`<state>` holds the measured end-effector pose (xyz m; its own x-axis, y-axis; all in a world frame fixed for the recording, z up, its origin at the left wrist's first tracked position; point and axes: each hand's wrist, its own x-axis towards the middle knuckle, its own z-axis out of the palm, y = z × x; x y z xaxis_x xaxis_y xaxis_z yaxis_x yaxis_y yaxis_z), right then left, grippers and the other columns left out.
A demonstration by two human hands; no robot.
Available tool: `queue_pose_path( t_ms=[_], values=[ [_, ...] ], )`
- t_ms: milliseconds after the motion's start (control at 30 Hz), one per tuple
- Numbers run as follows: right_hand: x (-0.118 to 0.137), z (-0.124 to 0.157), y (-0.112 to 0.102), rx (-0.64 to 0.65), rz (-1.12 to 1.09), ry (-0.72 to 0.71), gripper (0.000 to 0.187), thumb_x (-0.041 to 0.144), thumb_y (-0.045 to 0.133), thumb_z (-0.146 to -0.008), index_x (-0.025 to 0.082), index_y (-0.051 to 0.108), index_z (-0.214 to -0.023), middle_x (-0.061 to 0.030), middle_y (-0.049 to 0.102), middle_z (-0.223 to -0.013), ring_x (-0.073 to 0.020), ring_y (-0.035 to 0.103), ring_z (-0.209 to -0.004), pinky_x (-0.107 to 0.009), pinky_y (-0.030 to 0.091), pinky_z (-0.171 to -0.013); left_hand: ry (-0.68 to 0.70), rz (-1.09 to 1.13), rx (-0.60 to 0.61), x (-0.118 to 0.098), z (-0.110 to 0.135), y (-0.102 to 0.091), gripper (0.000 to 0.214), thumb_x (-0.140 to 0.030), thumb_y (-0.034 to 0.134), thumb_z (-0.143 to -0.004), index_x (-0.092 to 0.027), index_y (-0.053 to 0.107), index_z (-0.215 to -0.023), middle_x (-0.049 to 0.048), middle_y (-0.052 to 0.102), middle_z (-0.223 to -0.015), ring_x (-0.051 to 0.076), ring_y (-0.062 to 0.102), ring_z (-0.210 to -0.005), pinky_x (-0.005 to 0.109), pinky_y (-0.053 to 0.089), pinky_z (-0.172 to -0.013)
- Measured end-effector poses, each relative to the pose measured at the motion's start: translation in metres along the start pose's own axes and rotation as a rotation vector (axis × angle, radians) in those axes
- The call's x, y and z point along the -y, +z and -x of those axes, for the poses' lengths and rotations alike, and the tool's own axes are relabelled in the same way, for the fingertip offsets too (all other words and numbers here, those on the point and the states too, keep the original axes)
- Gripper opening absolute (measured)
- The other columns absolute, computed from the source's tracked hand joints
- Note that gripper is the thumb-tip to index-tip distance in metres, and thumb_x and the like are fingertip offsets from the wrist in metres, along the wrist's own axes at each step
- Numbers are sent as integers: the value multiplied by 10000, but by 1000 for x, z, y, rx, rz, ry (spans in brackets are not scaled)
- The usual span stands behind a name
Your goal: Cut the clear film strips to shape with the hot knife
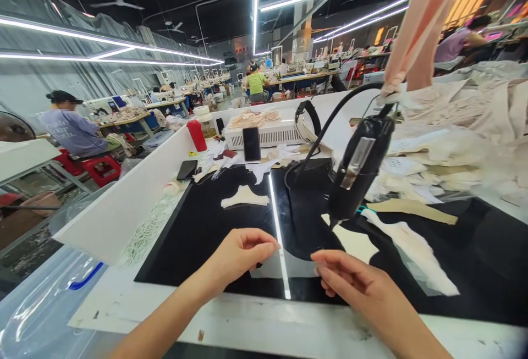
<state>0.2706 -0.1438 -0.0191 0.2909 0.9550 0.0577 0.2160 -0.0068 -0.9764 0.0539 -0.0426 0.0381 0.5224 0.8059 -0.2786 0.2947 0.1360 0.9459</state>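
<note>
A thin translucent grey piece [268, 268] with a curved upper edge spans the gap between my hands, low over the black work surface [198, 238]. My left hand [247, 252] is closed in a pinch at its left upper corner. On its right end, the thumb and forefinger of my right hand [350, 276] are pinched together. Just beyond my right hand lies a cream cut piece [357, 243], and above it hangs a black corded tool [358, 166] with a silver plate. Farther off is a white curved cut piece [244, 197].
A long white piece [416, 249] lies at right, near piled pale fabric [454, 150]. Pale green cord [152, 227] is heaped at left along the white side board [119, 199]. A phone [251, 144] leans against a white vented box [274, 131]. Several people sit at machines beyond.
</note>
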Motion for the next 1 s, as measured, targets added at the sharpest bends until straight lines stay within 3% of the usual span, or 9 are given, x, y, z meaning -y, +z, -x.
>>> queue_pose_path(
  t_ms=[267,400,500,733,1000],
  values=[
    [8,-8,10,144,-67,105,285,541,690,-817,261,744,-827,-7,714,-666,-194,712,-645,-261,607,-645,-80,-36,0,1,3,-6,287,-435,716,-783,-157,668,-834,-55,508,-630,68,343,-543,215,223,-493],
    [9,-10,13,175,-57,128,278,532,696,-813,259,745,-808,1,699,-648,-186,699,-635,-251,587,-622,-99,17,-9,3,3,-11,241,-383,709,-763,-157,632,-793,-33,552,-688,69,364,-574,208,208,-491],
    [9,-10,14,186,-23,103,254,510,681,-824,267,747,-793,8,689,-635,-181,692,-626,-242,575,-606,-113,34,-14,8,2,-16,226,-368,702,-773,-156,631,-805,-19,582,-741,67,376,-591,205,190,-493],
    [8,-10,19,183,72,-23,206,426,628,-849,278,744,-764,13,691,-613,-173,653,-568,-240,516,-541,-134,16,-31,15,0,-21,179,-339,669,-800,-165,628,-798,-66,475,-641,60,311,-548,205,170,-491],
    [9,-7,22,181,207,-36,234,420,589,-851,278,747,-751,14,693,-626,-173,633,-592,-254,473,-566,-108,-81,-57,18,-1,-23,146,-318,647,-820,-173,633,-815,-72,468,-607,63,329,-533,190,186,-473]
  ],
)
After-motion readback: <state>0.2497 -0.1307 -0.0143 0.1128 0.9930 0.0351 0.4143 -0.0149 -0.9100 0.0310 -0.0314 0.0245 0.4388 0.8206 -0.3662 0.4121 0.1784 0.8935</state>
